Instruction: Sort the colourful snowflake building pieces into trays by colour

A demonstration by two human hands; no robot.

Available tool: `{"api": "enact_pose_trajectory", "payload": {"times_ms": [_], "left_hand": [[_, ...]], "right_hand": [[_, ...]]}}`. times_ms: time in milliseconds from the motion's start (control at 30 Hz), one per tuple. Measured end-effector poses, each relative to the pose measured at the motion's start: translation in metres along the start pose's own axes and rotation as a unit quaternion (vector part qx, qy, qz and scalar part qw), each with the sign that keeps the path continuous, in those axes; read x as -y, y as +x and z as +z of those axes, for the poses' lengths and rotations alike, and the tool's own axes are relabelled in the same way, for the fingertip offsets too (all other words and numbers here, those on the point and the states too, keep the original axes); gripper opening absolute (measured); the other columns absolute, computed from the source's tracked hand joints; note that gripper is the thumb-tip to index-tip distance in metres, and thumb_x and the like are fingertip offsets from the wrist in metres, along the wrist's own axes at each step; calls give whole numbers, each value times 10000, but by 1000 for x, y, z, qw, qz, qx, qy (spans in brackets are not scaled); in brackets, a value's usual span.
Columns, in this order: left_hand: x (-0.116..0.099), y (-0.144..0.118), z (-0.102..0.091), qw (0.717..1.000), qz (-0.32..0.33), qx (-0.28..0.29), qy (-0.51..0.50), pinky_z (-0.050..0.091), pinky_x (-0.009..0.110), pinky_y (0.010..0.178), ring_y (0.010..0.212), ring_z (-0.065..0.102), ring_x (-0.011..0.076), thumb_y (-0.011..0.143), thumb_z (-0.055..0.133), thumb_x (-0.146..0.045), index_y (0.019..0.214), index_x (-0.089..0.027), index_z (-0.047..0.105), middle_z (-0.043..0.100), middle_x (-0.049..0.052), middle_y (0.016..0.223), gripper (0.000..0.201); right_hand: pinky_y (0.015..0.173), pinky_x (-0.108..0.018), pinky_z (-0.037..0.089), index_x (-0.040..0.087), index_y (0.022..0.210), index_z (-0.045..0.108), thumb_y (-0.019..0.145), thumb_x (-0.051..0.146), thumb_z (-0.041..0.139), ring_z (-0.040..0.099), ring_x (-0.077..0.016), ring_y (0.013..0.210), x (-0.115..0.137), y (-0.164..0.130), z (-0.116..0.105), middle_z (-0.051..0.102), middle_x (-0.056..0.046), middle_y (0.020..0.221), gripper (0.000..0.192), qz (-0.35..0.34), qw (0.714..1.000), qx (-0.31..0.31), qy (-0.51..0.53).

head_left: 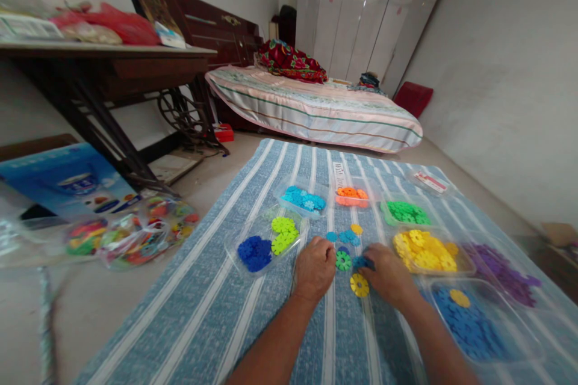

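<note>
My left hand (315,267) is closed on the striped cloth, fingers curled in; anything inside is hidden. Just right of it lies a green notched plastic disc (343,260). My right hand (389,274) has its fingers bent and pressed round a blue notched disc (362,263), partly covered by the fingertips. A yellow notched disc (359,285) lies below those fingers. Beyond both hands is a small group of light blue discs (347,237) with a yellow-orange disc (356,229) at its edge.
Clear trays surround the hands: dark blue discs (254,254) with lime discs (284,234), light blue (303,198), orange (351,195), green (409,213), yellow (425,251), purple (503,272) and blue discs (469,325). Bagged pieces (133,239) lie left on the floor, near a sewing-machine table (108,51).
</note>
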State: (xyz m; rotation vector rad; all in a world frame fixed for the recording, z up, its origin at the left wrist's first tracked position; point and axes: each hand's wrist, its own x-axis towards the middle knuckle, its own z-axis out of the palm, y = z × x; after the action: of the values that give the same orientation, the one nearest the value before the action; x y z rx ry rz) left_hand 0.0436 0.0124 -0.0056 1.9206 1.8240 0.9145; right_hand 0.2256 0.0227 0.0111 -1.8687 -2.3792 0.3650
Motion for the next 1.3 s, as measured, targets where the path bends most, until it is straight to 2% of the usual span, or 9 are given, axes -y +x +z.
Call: {"api": "enact_pose_trajectory", "payload": {"times_ms": [133,333,500,600,733,900,1100,1200,1300], "left_hand": [[0,0,-1,1000,-2,7,0,371,225,705,765,554,110,838,464,-186,746,-197,611,603,-7,800,174],[-2,0,-1,1000,3,4,-6,372,223,713,766,551,110,841,458,-178,742,-191,607,602,-4,796,179],[-2,0,-2,1000,0,5,-1,369,222,701,757,552,110,841,459,-181,740,-191,605,596,-6,786,178],[-2,0,-2,1000,-3,4,1,366,222,686,735,549,108,841,456,-183,737,-193,602,592,-10,777,179],[-1,0,-2,1000,-7,5,-11,367,218,689,735,552,105,838,456,-177,733,-194,598,594,-11,781,178],[-1,0,-2,1000,-14,-1,-23,370,220,697,748,558,108,828,461,-165,719,-192,601,595,-7,778,180],[-1,0,-2,1000,-18,2,-24,374,219,691,745,557,108,822,462,-161,725,-194,603,597,-6,779,174],[-1,-1,-1,1000,-14,5,-22,379,223,701,764,564,113,823,466,-163,730,-197,608,602,-5,784,173],[-1,-1,-1,1000,-12,8,-18,382,226,707,765,568,117,824,465,-163,731,-197,611,603,-3,780,177]], "right_hand": [[815,-252,386,197,774,656,752,214,542,557,-186,924,1,-2,3,613,-53,896,117,5,1000,-4,20],[737,-246,390,186,726,648,794,223,477,571,-168,827,-6,3,-1,625,-46,831,187,4,998,-16,57],[574,-225,348,188,595,584,808,292,454,548,-142,635,-13,11,-11,586,-1,631,271,25,995,-23,89],[532,-220,311,188,579,566,819,317,442,529,-136,591,-12,25,-25,551,14,547,299,32,998,-26,53],[551,-217,315,192,669,627,832,306,445,571,-142,664,-7,55,-53,638,-15,648,270,63,996,-36,-53],[616,-227,368,203,848,690,837,261,437,621,-184,827,-6,103,-77,699,-78,868,260,100,989,-51,-93],[733,-260,445,195,1016,670,814,231,463,620,-219,966,-6,143,-82,670,-110,1053,291,145,982,-53,-111],[781,-292,459,167,1092,638,846,232,415,616,-235,999,-5,149,-80,653,-141,1083,339,161,979,-58,-114],[797,-318,465,141,1074,649,864,212,363,626,-247,983,-6,147,-78,660,-169,1044,361,171,976,-61,-118]]}}
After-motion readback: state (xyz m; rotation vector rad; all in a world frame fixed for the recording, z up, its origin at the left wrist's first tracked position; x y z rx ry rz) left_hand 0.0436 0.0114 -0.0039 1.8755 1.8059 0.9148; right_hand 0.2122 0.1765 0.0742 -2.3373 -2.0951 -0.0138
